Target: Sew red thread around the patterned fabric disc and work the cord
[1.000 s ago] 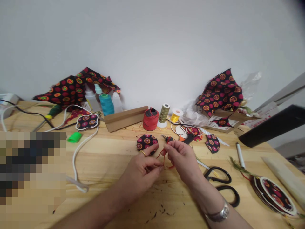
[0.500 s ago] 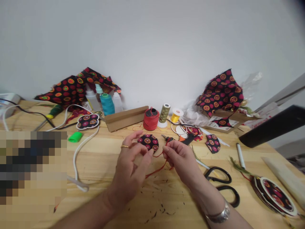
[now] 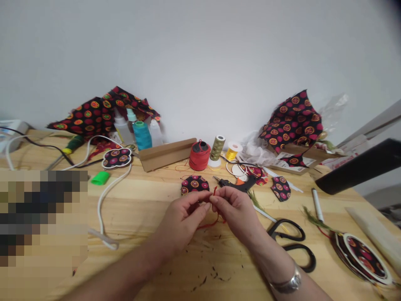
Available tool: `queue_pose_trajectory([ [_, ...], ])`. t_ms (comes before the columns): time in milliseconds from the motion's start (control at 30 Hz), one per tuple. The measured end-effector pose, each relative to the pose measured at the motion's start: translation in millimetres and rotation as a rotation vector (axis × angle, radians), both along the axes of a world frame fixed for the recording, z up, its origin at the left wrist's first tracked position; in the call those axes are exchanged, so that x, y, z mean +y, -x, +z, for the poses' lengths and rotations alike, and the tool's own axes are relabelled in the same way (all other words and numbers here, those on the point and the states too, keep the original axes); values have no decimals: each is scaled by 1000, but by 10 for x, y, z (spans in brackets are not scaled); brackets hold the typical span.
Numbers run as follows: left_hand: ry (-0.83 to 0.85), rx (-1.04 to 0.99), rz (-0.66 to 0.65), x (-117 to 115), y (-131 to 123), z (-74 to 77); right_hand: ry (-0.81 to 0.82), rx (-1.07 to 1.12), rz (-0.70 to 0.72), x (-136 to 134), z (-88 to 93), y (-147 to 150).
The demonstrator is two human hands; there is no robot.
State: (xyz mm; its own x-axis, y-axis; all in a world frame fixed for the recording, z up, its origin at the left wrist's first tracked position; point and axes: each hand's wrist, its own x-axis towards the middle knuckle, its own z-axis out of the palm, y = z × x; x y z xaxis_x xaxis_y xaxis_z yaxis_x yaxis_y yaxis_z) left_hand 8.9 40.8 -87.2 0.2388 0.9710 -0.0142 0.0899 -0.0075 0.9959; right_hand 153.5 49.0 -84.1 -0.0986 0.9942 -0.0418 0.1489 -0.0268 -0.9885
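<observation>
My left hand (image 3: pixel 183 221) and my right hand (image 3: pixel 236 213) meet over the wooden table (image 3: pixel 144 209), fingertips pinched together on a thin red cord (image 3: pixel 213 221) that loops down between them. Just beyond the fingers lies a round fabric-covered disc (image 3: pixel 194 184), black with red and orange circles. A black glue gun (image 3: pixel 238 184) lies right of the disc, behind my right hand. A red cord spool (image 3: pixel 199 155) stands further back.
Black scissors (image 3: pixel 291 242) lie right of my right wrist. Thread spools (image 3: pixel 216 150), bottles (image 3: pixel 138 131), a cardboard strip (image 3: pixel 166 154), patterned fabric piles (image 3: pixel 291 121), a white cable (image 3: pixel 103 200), a green cap (image 3: pixel 100 178) and a round patterned piece (image 3: pixel 363 255) crowd the table.
My left hand opened and reached toward the disc, then came back and pinched the red cord against my right fingertips. The right hand barely moved.
</observation>
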Motion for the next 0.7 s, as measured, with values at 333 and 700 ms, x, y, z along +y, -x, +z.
queue_pose_trajectory([
  [333, 206, -66, 42, 29, -4, 12, -22, -8, -14, 2, -5, 6],
  [700, 437, -288, 56, 45, -14, -40, 19, 63, -19, -6, -7, 24],
])
